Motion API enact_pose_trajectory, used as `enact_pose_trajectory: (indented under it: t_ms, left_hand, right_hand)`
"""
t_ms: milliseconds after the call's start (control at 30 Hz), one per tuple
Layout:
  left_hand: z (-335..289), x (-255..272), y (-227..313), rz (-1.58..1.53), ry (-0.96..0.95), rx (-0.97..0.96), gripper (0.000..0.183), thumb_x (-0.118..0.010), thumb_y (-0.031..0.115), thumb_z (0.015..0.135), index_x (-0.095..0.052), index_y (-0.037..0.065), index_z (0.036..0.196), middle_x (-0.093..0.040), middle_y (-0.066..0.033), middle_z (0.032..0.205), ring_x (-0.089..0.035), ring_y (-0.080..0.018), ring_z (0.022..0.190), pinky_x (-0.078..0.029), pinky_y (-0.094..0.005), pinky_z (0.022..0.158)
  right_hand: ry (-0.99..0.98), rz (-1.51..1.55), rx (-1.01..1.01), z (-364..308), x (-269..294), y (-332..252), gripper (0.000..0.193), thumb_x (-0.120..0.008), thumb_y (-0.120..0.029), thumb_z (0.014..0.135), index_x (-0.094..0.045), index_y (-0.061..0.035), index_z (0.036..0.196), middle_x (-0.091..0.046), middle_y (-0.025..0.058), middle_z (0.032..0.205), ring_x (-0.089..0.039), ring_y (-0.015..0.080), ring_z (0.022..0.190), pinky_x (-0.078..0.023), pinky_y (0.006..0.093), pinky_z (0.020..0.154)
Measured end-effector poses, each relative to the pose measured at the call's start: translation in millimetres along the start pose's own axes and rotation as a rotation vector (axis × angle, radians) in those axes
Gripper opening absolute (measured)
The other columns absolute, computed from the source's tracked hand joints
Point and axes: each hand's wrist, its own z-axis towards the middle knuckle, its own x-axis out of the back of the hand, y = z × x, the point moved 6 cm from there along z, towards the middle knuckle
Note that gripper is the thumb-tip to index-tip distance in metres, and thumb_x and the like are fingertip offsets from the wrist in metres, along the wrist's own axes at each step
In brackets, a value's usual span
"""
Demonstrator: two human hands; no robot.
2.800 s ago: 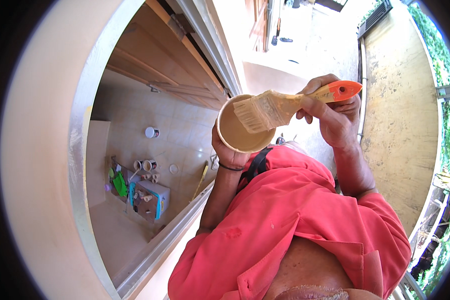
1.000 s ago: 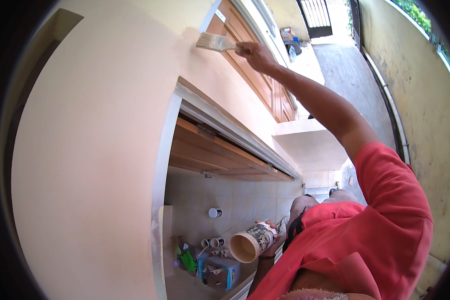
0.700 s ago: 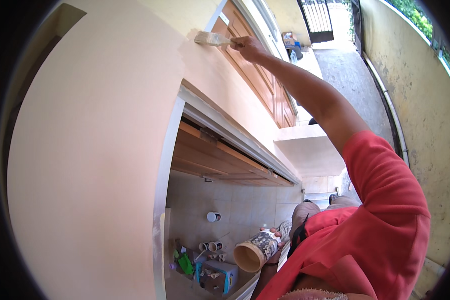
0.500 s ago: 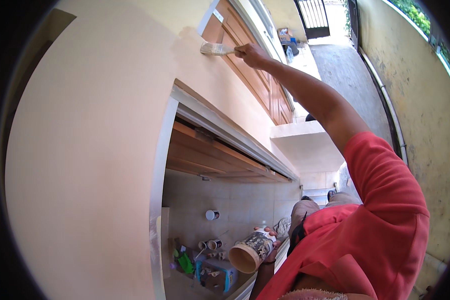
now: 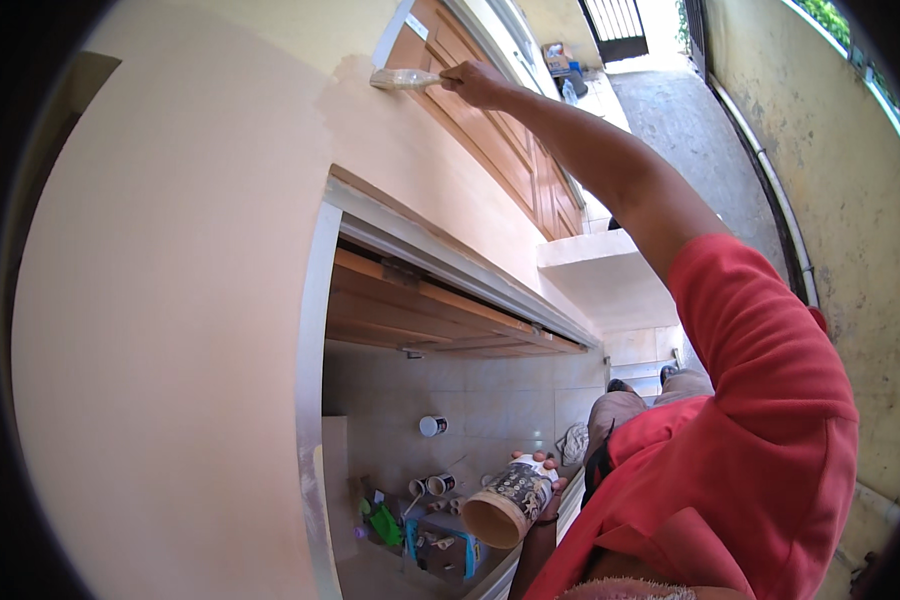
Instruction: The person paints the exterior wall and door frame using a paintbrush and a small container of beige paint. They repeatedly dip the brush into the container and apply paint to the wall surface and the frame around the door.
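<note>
Head view: right hand (image 5: 478, 85) grips flat pale-bristled paintbrush (image 5: 407, 79), tip at peach-painted wall (image 5: 220, 250) near brown wooden door (image 5: 515, 150); left hand (image 5: 554, 492) grasps dark-patterned cylindrical tub (image 5: 519, 488), mouth tilted. Risk: more tilt could spill anything inside; brush slip could smear door

- No lettering, number or sign can be read anywhere.
- Paint container (image 5: 520, 490): dark-and-pale patterned wrap around its side, any wording illegible.
- White-topped tub (image 5: 433, 426) on the floor (image 5: 500, 405): dark label, too small to read.
- Two open tubs (image 5: 447, 483): dark markings on their sides, also unreadable.
- Cardboard box (image 5: 555, 54): any print too small to make out.
</note>
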Motion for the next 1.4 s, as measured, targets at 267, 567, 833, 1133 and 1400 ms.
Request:
enact_pose_trajectory:
  t_ms: [267,567,833,1133,1400]
  left_hand:
    - [7.5,-2.5,-2.2,0.014,-0.009,0.015,0.044,-0.055,0.041,0.106,-0.055,0.028,0.149,-0.049,-0.0165,0.143,-0.046,-0.0366,0.135,-0.05,-0.0587,0.091]
    - [13.3,-18.8,-6.5,0.043,0.003,0.031,0.047,-0.057,0.044,0.105,-0.055,0.027,0.149,-0.05,-0.0172,0.141,-0.046,-0.0373,0.134,-0.05,-0.0587,0.091]
    - [17.6,-15.7,-7.7,0.078,-0.013,0.088,0.045,-0.058,0.038,0.105,-0.055,0.028,0.149,-0.051,-0.0128,0.145,-0.046,-0.0344,0.135,-0.049,-0.0581,0.094]
    - [14.4,-15.7,-8.0,0.07,-0.02,0.061,0.046,-0.058,0.038,0.105,-0.054,0.027,0.149,-0.049,-0.0122,0.145,-0.046,-0.0343,0.135,-0.05,-0.0576,0.094]
    - [18.6,-16.4,-9.6,0.052,-0.068,0.068,0.047,-0.061,0.038,0.104,-0.053,0.027,0.149,-0.049,-0.0139,0.144,-0.047,-0.0356,0.134,-0.051,-0.0583,0.093]
  right_hand:
    - [-0.143,-0.246,-0.03,-54.8,-23.8,75.2,0.031,-0.06,-0.033,0.107,-0.074,-0.0181,0.13,-0.076,0.015,0.113,-0.071,0.0345,0.109,-0.054,0.0479,0.092]
    - [0.095,0.023,0.029,-23.6,8.4,21.3,0.027,-0.059,-0.032,0.108,-0.075,-0.0157,0.121,-0.075,0.0142,0.102,-0.072,0.0344,0.099,-0.053,0.0482,0.083]
    - [-0.241,-0.252,-0.06,-66.8,-40.9,90.4,0.02,-0.061,-0.026,0.104,-0.076,-0.018,0.114,-0.075,0.0118,0.104,-0.071,0.0328,0.103,-0.053,0.0483,0.084]
    - [-0.38,-0.856,0.198,-86.4,-28.9,73.2,0.012,-0.067,-0.016,0.095,-0.077,-0.0159,0.1,-0.074,0.0089,0.109,-0.062,0.0303,0.123,-0.043,0.0512,0.097]
    - [-0.202,-0.893,0.406,-3.3,14.3,-47.0,0.017,-0.066,-0.009,0.093,-0.078,-0.0154,0.103,-0.075,0.0092,0.109,-0.066,0.0297,0.115,-0.042,0.0533,0.097]
